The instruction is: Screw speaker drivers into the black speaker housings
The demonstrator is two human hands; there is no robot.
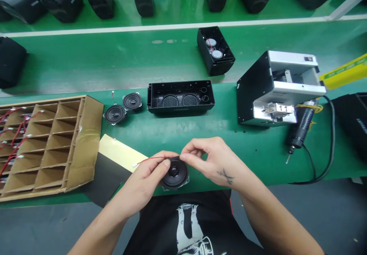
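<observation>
A round black speaker driver (175,174) with a metal frame is held near the table's front edge. My left hand (151,172) is closed on its left side, the thumb lying on the rim. A thin red wire with a white plug (135,165) runs over the left fingers. At the top right of the rim, my right hand (205,159) pinches with thumb and forefinger; what lies between the tips is too small to make out, though a dark edge shows there. Left of my hands lies a black sheet (110,176) with pale yellow backing paper (123,151).
Two more speaker drivers (115,113) lie beside a cardboard divider box (82,144). An open black speaker housing (181,108) lies ahead, another housing (216,65) behind it. At right stand a silver-black machine (266,94) and an electric screwdriver (301,127). Several housings line the back.
</observation>
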